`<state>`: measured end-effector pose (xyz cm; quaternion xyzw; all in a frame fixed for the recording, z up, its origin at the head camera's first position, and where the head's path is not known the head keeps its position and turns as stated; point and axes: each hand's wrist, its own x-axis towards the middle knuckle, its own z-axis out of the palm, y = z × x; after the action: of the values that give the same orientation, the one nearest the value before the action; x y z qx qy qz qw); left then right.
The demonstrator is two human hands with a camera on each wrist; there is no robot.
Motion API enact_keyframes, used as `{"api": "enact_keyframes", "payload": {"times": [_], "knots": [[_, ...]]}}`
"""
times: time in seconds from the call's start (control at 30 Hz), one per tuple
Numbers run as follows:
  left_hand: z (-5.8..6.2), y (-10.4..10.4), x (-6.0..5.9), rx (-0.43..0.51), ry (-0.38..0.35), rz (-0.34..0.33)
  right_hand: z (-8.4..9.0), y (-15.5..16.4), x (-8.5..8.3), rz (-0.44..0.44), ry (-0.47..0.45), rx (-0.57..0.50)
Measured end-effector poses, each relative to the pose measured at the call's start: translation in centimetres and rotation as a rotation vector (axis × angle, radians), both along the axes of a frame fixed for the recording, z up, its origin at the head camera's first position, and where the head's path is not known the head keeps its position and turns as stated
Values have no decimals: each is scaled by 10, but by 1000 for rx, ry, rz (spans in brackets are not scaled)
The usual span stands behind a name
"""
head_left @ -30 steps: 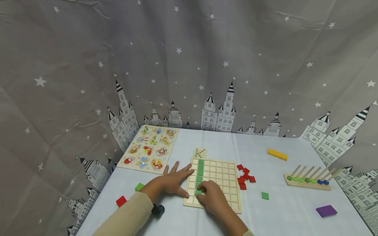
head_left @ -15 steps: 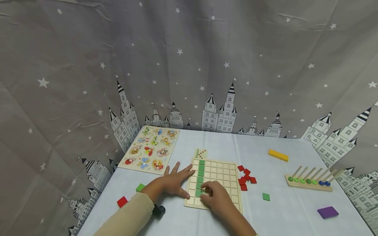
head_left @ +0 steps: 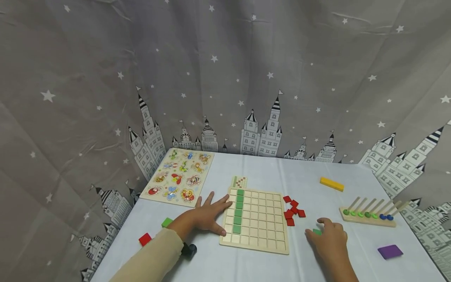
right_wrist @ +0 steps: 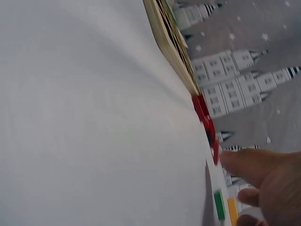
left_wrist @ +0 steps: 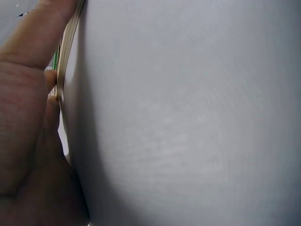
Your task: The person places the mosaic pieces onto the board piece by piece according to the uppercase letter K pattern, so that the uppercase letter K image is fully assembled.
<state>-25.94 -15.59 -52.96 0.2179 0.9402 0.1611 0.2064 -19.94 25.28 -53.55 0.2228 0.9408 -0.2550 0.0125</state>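
Observation:
My left hand (head_left: 208,217) lies with spread fingers at the left edge of a wooden grid board (head_left: 267,225), its thumb and fingertips touching the rim. A column of green square tiles (head_left: 237,220) fills cells near the board's left side. To the right of the board, my right hand (head_left: 329,239) hovers around a loose green tile (head_left: 317,232), its thumb and fingers apart. In the right wrist view, that green tile (right_wrist: 219,205) lies on the table, separate from the thumb. A small pattern card (head_left: 241,182) touches the board's far edge.
Several red tiles (head_left: 290,211) lie beside the board. Farther right are a yellow block (head_left: 331,184), a pegged bead stand (head_left: 368,222) and a purple block (head_left: 390,252). An insect puzzle (head_left: 177,178) lies back left; a red block (head_left: 145,239) and green block (head_left: 167,222) flank the left forearm.
My right hand has left the lower end of the green column and moved right to the loose green tile. The left hand stays in place at the board.

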Motion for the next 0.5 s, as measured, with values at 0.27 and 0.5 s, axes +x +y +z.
{"api": "enact_keyframes", "payload": {"times": [0.27, 0.5], "knots": [[-1, 0, 0, 7, -3, -2, 1, 22, 5, 56, -86, 17], [-4, -2, -2, 1, 4, 1, 2, 22, 3, 113, -98, -51]]}}
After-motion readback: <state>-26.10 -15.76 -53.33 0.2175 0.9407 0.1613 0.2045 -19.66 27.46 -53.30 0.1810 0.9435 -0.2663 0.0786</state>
